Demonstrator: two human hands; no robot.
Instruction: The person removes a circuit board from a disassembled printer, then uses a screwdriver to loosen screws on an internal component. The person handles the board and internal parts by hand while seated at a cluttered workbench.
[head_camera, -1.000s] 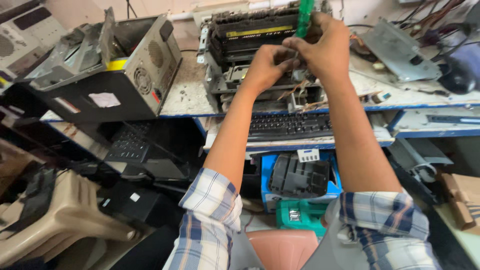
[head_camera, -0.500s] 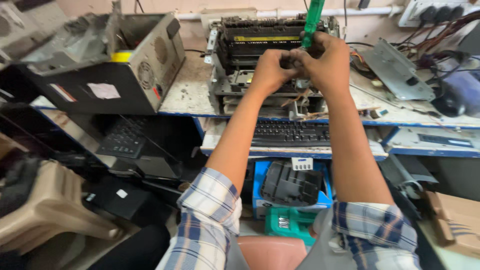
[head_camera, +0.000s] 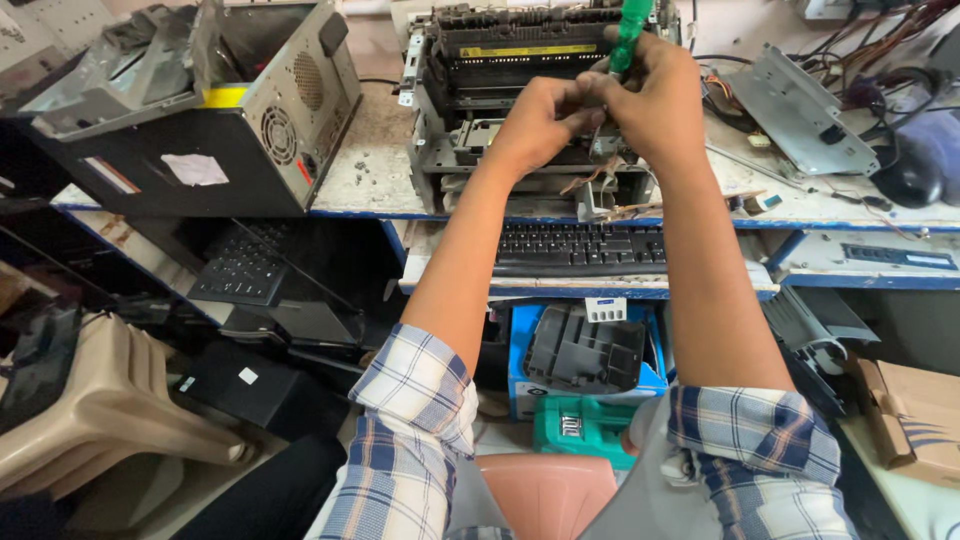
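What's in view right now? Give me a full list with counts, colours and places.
printer: one, grey and black, opened up, bench centre
screwdriver: one, green handle, upright in right hand over printer
PC case: one, black and grey, bench left
keyboard: one, black, shelf under printer
second keyboard: one, black, tilted, lower left
metal plate: one, grey, bench right
mouse: one, black, bench far right
cables: several, mixed colours, top right
plastic part: one, dark grey, in blue box below
green case: one, floor
chairs: stacked, beige, lower left
cardboard box: one, brown, lower right
left hand: on printer, beside shaft
right hand: gripping screwdriver
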